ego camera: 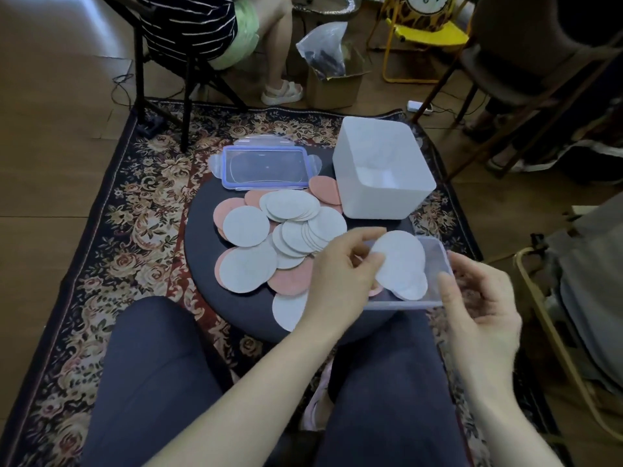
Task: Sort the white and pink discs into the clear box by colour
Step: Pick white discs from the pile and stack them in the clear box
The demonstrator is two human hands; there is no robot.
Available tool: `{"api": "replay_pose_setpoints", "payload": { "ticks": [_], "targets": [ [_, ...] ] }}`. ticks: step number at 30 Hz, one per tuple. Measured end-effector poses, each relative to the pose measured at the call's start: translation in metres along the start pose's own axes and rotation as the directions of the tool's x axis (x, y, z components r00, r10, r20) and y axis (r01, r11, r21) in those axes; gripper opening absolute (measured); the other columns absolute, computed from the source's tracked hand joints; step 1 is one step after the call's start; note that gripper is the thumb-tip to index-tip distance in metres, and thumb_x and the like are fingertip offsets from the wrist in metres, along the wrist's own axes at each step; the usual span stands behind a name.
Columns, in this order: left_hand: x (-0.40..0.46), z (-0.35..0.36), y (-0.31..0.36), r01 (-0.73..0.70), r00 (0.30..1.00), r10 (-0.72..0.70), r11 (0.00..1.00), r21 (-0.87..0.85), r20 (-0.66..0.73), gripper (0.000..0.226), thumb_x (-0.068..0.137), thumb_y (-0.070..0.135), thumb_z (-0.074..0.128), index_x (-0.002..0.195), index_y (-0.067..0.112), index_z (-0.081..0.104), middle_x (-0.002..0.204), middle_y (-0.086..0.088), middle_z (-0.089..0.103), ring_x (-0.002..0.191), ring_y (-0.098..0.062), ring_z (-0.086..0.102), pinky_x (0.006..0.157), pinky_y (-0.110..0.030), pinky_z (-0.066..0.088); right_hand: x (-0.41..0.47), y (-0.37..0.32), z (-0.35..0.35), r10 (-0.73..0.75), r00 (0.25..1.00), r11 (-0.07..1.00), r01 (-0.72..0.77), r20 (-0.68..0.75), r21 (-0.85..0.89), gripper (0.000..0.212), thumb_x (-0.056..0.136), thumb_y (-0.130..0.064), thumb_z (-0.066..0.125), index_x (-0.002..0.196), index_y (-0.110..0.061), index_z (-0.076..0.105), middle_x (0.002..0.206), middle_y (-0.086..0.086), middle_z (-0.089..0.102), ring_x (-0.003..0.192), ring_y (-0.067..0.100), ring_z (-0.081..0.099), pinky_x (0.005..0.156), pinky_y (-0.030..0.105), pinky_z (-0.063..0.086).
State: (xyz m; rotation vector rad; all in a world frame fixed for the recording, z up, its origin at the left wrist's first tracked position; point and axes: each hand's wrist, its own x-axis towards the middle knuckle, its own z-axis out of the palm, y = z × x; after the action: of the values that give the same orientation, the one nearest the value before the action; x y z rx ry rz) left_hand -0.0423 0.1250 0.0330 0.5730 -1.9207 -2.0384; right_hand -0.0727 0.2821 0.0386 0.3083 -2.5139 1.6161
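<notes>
Several white discs (pixel 247 225) and pink discs (pixel 325 189) lie heaped on a dark round stool (pixel 202 237). The clear box (pixel 435 251) sits at the stool's front right edge. My left hand (pixel 340 274) pinches a small stack of white discs (pixel 401 264) over the box's open top. My right hand (pixel 478 298) holds the box's right end, thumb along its near rim. A sliver of pink shows under the white stack inside the box.
The box's clear lid (pixel 266 166) with blue trim lies at the back of the stool. An empty white tub (pixel 381 170) stands back right. A floral rug lies beneath; a seated person (pixel 209 32) and a cardboard carton (pixel 333 79) are beyond.
</notes>
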Motion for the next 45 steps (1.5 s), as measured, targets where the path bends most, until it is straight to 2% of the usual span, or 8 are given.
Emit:
{"api": "replay_pose_setpoints", "payload": {
  "ticks": [9,15,20,26,30,36,42,45],
  "targets": [
    [0.048,0.055,-0.028,0.111,0.977,-0.19,0.836,0.537,0.095,0.035,0.088,0.011,0.054,0.12,0.024,0.061,0.119,-0.003,0.065,0.108,-0.025,0.059,0.091,-0.036,0.047,0.009,0.05,-0.018,0.252,0.927,0.968,-0.246,0.28,-0.054,0.07,0.072,-0.03,0.074,0.133,-0.037,0.041,0.136,-0.007,0.047,0.113,0.013,0.058,0.089,0.034,0.05],
    [0.049,0.064,-0.029,0.03,0.968,-0.212,0.628,0.778,0.134,0.027,0.089,0.013,0.049,0.114,0.013,0.061,0.121,-0.011,0.056,0.11,-0.033,0.055,0.074,-0.033,0.035,0.008,0.059,-0.017,0.247,0.938,0.968,-0.231,0.242,-0.092,0.071,0.074,-0.029,0.078,0.137,-0.032,0.045,0.133,-0.008,0.053,0.11,0.014,0.061,0.088,0.038,0.052],
    [0.039,0.062,-0.023,-0.112,0.981,-0.1,0.416,0.902,0.168,0.022,0.092,0.013,0.048,0.111,0.01,0.059,0.117,-0.011,0.057,0.11,-0.031,0.05,0.072,-0.034,0.03,0.007,0.059,-0.017,0.259,0.944,0.964,-0.242,0.203,-0.107,0.072,0.077,-0.022,0.077,0.14,-0.025,0.042,0.126,-0.009,0.05,0.105,0.013,0.06,0.08,0.019,0.044],
    [0.041,0.063,-0.022,-0.097,0.957,-0.173,0.567,0.818,0.234,0.022,0.082,0.003,0.046,0.098,0.005,0.061,0.103,-0.018,0.066,0.1,-0.04,0.055,0.067,-0.032,0.027,0.012,0.06,-0.018,0.275,0.946,0.961,-0.268,0.171,-0.062,0.072,0.077,-0.016,0.077,0.14,-0.025,0.044,0.129,-0.005,0.051,0.095,0.01,0.062,0.079,0.021,0.046],
    [0.036,0.06,-0.013,-0.178,0.948,-0.148,0.487,0.855,0.281,0.019,0.088,0.007,0.047,0.102,0.009,0.06,0.109,-0.014,0.065,0.104,-0.036,0.056,0.071,-0.033,0.033,0.021,0.059,-0.017,0.279,0.941,0.96,-0.273,0.191,-0.056,0.068,0.079,-0.014,0.075,0.14,-0.022,0.045,0.13,-0.005,0.051,0.093,-0.007,0.06,0.075,0.011,0.047],
    [0.035,0.008,-0.024,-0.541,0.805,0.468,0.328,0.775,0.364,0.034,0.078,0.02,0.042,0.09,0.019,0.074,0.083,0.002,0.07,0.082,-0.025,0.066,0.074,-0.031,0.045,0.031,0.063,-0.022,0.345,0.921,0.934,-0.355,0.179,0.026,0.056,0.086,-0.025,0.067,0.137,-0.02,0.046,0.121,0.001,0.06,0.096,0.004,0.061,0.066,0.015,0.048],
    [0.042,-0.033,-0.029,-0.561,0.82,0.396,0.416,0.716,0.413,0.034,0.089,0.038,0.048,0.111,0.024,0.07,0.122,-0.002,0.063,0.118,-0.021,0.05,0.095,-0.028,0.027,0.043,0.061,0.002,0.504,0.84,0.838,-0.532,0.202,0.122,0.05,0.09,-0.004,0.055,0.137,-0.014,0.044,0.108,0.015,0.065,0.067,0.018,0.063,0.049,0.021,0.051],
    [0.036,-0.042,-0.029,-0.534,0.84,0.22,0.49,0.689,0.495,0.037,0.089,0.048,0.057,0.122,0.033,0.063,0.149,0.005,0.04,0.134,-0.013,0.033,0.107,-0.029,0.018,0.057,0.056,-0.007,0.51,0.841,0.851,-0.524,0.177,0.038,0.059,0.085,0.003,0.048,0.141,-0.016,0.043,0.112,0.011,0.065,0.075,0.017,0.064,0.062,0.028,0.053]
  ]
}}
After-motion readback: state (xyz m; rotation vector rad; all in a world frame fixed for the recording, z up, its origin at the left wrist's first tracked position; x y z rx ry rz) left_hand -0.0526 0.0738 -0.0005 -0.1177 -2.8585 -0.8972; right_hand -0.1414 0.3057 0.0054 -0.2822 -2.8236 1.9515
